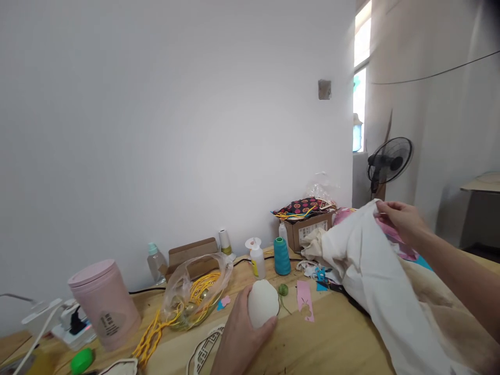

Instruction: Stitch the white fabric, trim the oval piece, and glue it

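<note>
In the head view, my left hand is closed round a white scallop-edged padded piece with a thin dark rim, just above the wooden table. My right hand pinches the top edge of a large white cloth and lifts it at the right. The cloth hangs down in folds over a beige, fluffy-looking heap. Close to my left hand lie a small green ball of thread and a pink cut-out scrap. Part of a dark tool shows beside the cloth, its kind unclear.
A teal thread cone and a white glue bottle stand behind. A plastic bag with yellow cords, a pink canister and a power strip are left. A cardboard box sits against the wall; a fan stands beyond.
</note>
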Available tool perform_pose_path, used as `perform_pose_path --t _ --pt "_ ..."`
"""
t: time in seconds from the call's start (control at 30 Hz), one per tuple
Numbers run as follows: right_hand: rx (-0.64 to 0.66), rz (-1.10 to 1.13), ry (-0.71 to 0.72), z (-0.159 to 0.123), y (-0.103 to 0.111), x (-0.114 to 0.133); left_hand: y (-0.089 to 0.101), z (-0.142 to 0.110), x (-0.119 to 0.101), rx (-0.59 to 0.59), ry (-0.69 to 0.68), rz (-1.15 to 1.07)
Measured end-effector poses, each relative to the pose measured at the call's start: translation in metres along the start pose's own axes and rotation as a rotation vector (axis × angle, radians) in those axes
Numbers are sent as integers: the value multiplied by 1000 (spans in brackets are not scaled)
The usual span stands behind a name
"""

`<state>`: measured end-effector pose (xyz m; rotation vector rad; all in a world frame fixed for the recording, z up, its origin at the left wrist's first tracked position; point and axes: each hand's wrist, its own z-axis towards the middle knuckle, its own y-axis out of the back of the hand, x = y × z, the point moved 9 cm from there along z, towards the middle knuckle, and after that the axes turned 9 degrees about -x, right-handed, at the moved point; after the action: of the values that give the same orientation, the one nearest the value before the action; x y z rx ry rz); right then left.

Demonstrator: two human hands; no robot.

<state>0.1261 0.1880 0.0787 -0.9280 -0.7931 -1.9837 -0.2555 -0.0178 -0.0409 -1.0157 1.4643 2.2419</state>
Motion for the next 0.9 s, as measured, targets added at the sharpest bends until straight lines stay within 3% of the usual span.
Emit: perform_pose_path --t 0.1,0.2,0.27,0.37,0.43,0.5,0.6,0.7,0.83,0.9 --pt "13 -5 -11 9 -6 11 0 -1 2 2 32 11" --pt "141 -35 43 -17 -33 35 1 -2 4 8 53 21" --pt "320 -35 101 -65 -60 50 0 -3 4 18 48 33" --pt "686 -49 150 -166 -94 52 -1 -3 4 27 38 40" --pt "862 -108 152 -219 -97 37 0 -3 3 27 28 35" --pt "902 -371 222 -238 -85 11 0 -3 1 25 25 25" --pt "753 -562 234 -211 -49 -22 0 -4 0 24 25 19" --pt "542 -714 299 -168 -16 -35 0 -4 -3 15 -3 18" --pt "574 -745 322 -128 -9 -30 -2 -5 -6 4 -25 -18" --pt "485 -752 331 -100 -5 -18 -2 -6 -6 7 -22 -27"
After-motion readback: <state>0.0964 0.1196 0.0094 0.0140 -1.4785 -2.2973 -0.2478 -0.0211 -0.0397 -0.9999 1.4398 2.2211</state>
